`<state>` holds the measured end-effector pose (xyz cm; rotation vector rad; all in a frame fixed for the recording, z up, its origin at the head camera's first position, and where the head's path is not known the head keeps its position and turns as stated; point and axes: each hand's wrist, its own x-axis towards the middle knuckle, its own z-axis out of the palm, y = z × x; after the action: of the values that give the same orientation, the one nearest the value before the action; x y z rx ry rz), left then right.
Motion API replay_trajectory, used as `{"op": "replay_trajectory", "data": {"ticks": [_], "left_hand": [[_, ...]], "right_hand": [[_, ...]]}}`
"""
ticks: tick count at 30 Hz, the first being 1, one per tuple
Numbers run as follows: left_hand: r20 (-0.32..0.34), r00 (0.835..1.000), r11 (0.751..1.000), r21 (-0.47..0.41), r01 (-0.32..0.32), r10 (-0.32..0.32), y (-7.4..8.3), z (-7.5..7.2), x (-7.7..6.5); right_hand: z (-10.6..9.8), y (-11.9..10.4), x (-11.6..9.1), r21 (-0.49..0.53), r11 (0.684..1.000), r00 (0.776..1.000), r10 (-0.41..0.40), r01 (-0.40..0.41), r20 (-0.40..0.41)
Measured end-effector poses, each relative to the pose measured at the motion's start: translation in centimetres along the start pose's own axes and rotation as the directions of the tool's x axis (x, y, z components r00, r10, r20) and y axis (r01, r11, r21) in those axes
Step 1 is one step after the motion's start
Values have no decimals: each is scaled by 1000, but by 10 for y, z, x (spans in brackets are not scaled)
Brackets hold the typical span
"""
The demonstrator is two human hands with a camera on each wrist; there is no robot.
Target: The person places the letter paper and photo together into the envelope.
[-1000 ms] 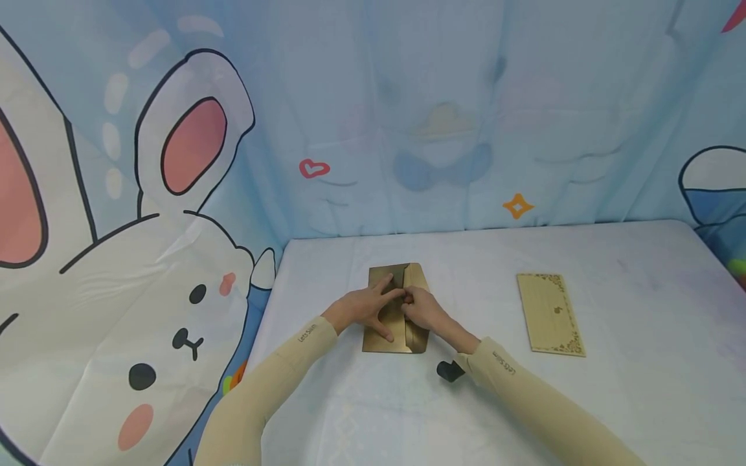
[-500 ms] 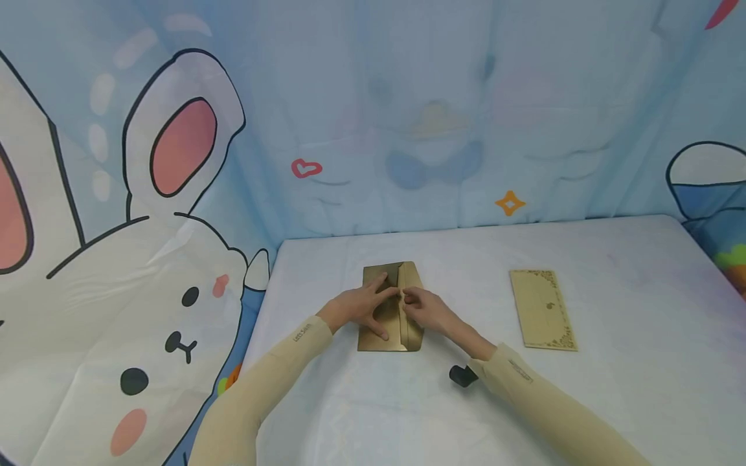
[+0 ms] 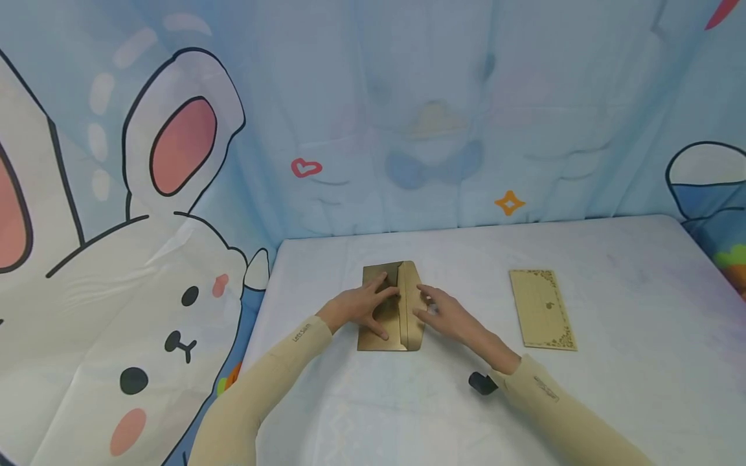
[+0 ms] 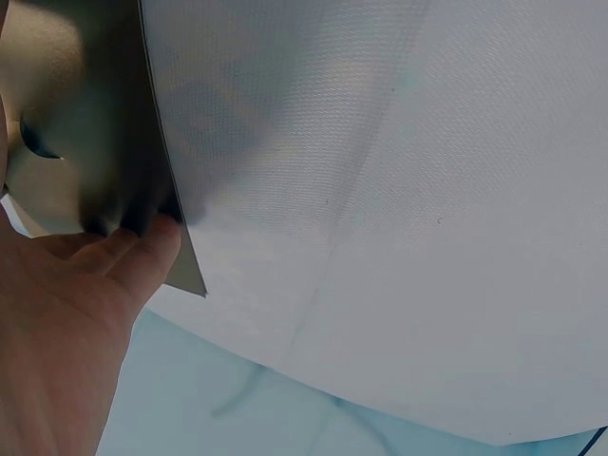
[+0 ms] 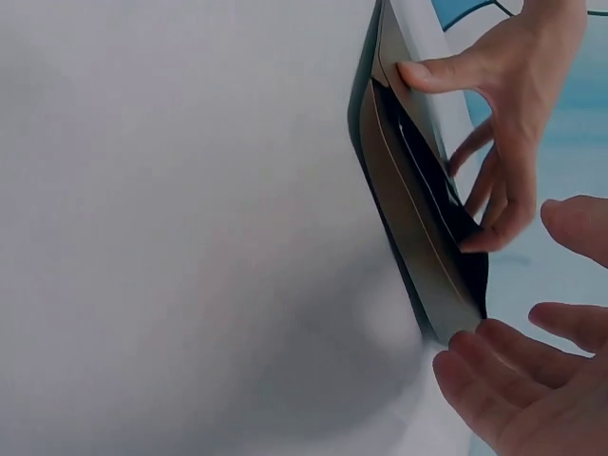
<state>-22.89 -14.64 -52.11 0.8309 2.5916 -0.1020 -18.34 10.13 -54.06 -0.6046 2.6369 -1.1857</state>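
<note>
A gold envelope (image 3: 381,340) lies on the white table with its flap (image 3: 412,330) folded out to the right. My left hand (image 3: 362,305) rests spread on the envelope's body, one fingertip at the mouth's edge. In the right wrist view the mouth gapes into a dark slit (image 5: 427,157), beside my left hand's fingers. The left wrist view shows the left hand (image 4: 71,285) with fingertips on the dark gold surface near a corner. My right hand (image 3: 457,317) is over the flap's outer edge, fingers parted and loosely bent, holding nothing.
A pale yellow rectangular card (image 3: 543,310) with ornamented corners lies farther right on the table (image 3: 454,430). A small black device (image 3: 482,383) is at the right sleeve's cuff. Behind the table hangs a blue cartoon-printed curtain (image 3: 373,97).
My right hand has drawn back rightward from the envelope's mouth to the flap's edge, its fingers loosening. The left hand stays on the envelope. The head view shifted slightly at first.
</note>
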Motion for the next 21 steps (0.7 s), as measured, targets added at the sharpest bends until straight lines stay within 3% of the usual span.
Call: {"op": "replay_trajectory", "data": {"ticks": [7,21], "left_hand": [[1,1000,1000,-2,1,0,0,-1,-1],[-4,1000,1000,9,-16,16,1,-1,-3]], "right_hand": [[-12,6,-11,-86,996,999,1,-5,-37],[-25,26,-29,-105,994,996,-8,-2,-89]]}}
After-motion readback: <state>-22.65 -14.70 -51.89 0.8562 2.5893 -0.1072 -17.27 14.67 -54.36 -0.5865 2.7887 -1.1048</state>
